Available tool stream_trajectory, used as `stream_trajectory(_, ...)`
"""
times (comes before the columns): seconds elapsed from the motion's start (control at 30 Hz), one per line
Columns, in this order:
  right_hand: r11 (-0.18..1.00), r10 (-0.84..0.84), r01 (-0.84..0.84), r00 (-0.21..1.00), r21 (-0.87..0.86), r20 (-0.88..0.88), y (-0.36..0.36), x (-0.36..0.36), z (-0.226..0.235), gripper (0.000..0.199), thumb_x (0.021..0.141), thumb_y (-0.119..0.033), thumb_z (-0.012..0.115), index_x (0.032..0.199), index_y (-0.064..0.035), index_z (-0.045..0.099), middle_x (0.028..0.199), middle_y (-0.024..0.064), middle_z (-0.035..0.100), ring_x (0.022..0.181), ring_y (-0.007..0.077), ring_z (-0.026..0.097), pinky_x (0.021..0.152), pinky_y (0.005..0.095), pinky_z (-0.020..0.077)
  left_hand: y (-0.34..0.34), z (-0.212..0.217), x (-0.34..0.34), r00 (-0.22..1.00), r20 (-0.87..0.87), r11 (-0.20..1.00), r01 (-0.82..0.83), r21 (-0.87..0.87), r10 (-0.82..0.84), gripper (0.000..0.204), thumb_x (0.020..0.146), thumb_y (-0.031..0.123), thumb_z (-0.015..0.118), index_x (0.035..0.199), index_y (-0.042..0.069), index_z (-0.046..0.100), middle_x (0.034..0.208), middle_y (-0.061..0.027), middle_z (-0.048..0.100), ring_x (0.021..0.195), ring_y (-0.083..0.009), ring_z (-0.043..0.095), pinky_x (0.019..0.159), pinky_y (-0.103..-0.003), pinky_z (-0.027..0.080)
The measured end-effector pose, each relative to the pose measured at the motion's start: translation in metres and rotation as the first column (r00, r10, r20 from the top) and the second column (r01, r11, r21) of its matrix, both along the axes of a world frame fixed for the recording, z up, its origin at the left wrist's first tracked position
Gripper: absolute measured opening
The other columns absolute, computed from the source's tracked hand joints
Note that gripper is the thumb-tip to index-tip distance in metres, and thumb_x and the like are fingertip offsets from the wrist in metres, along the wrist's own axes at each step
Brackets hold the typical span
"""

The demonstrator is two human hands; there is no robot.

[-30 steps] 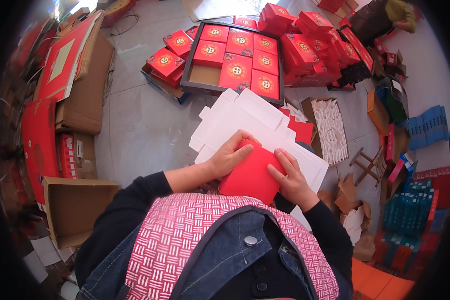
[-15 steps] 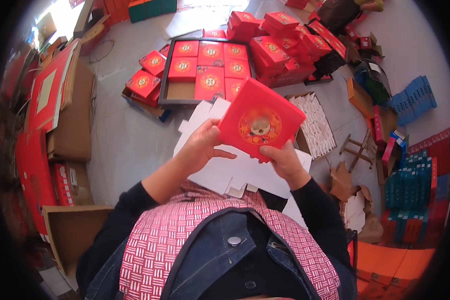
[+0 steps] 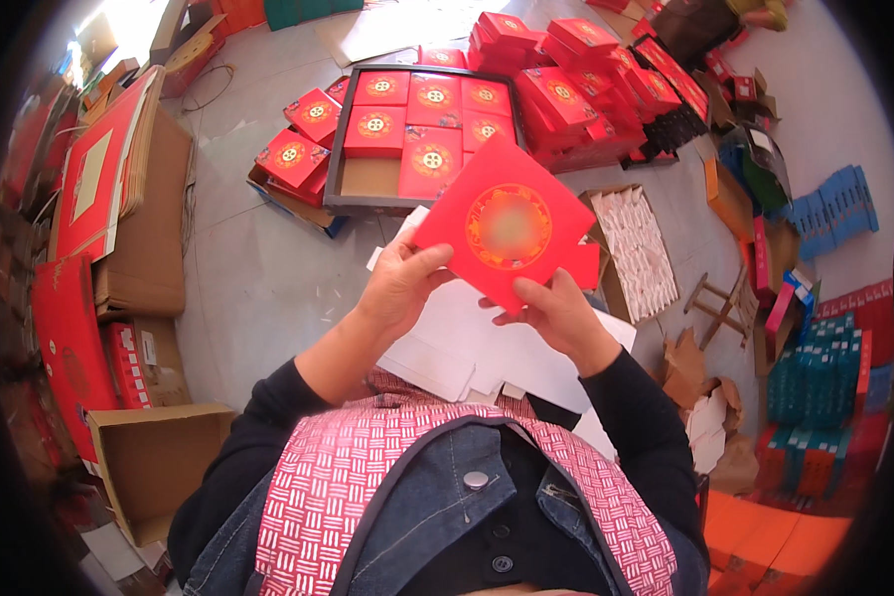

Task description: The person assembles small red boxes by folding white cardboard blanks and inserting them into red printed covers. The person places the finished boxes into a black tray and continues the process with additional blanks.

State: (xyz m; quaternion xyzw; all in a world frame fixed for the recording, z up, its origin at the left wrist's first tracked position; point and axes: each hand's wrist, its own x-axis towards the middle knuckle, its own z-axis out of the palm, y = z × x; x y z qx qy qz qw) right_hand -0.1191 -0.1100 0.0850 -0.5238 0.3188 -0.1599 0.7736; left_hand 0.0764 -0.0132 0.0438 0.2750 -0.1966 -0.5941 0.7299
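Box lid (image 3: 512, 230) betw. hands, over card sheets (image 3: 467, 338), tray (image 3: 368, 179) behind

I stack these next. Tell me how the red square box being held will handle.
The red square box looks light: fingers of both hands pinch just its lower edges. Probably stiff, since its face stays flat. Its flat shape should resist rolling.

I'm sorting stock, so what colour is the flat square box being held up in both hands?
Red box with a round gold emblem, clearest in the head view.
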Motion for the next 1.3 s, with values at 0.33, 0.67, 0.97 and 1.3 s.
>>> stream_trajectory(0.33, 0.882, 0.424, -0.447, 0.891, -0.148, -0.161, -0.06, 0.034, 0.047, 0.049, 0.089, -0.019, 0.062, 0.131, 0.0, 0.047, 0.112, 0.0109, 0.063, 0.098, 0.013, 0.061, 0.084, 0.0292, 0.0499, -0.018, 0.023, 0.058, 0.938, 0.226, 0.956, 0.222, 0.19, -0.263, 0.023, 0.088, 0.014, 0.066, 0.104, -0.002, 0.058, 0.098, -0.0076, 0.066, 0.084, -0.0101, 0.064, 0.072, -0.023, 0.054)
stream_trajectory(0.67, 0.986, -0.152, 0.165, 0.945, -0.022, 0.291, -0.045, 0.084, -0.021, 0.035, 0.094, -0.011, 0.056, 0.123, 0.006, 0.049, 0.113, 0.0097, 0.061, 0.1, 0.0134, 0.06, 0.088, 0.0262, 0.0478, -0.011, -0.009, 0.034, 0.954, -0.175, 0.97, -0.236, 0.063, 0.243, 0.052, 0.093, 0.03, 0.057, 0.131, 0.002, 0.036, 0.119, -0.0166, 0.058, 0.105, -0.0214, 0.061, 0.088, -0.034, 0.05)
stream_trajectory(0.97, 0.205, -0.165, -0.191, 0.96, -0.96, -0.226, -0.059, 0.053, -0.059, 0.056, 0.081, -0.022, 0.07, 0.127, 0.0023, 0.05, 0.123, 0.0202, 0.053, 0.108, 0.0341, 0.055, 0.091, 0.0403, 0.0436, -0.054, -0.08, 0.141, 0.79, 0.326, 0.722, -0.61, 0.328, 0.519, 0.044, 0.084, 0.007, 0.065, 0.122, 0.005, 0.044, 0.112, -0.0138, 0.059, 0.093, -0.0221, 0.065, 0.069, -0.035, 0.058)
stream_trajectory(1.3, 0.183, -0.173, -0.361, 0.904, -0.914, -0.392, -0.06, 0.038, -0.057, 0.059, 0.076, -0.019, 0.072, 0.128, -0.0007, 0.05, 0.123, 0.018, 0.053, 0.108, 0.0327, 0.053, 0.09, 0.0413, 0.0418, -0.104, -0.186, 0.183, 0.76, 0.549, 0.634, -0.623, 0.459, 0.348, 0.043, 0.086, 0.013, 0.068, 0.124, 0.007, 0.048, 0.114, -0.008, 0.058, 0.097, -0.0186, 0.061, 0.073, -0.039, 0.056)
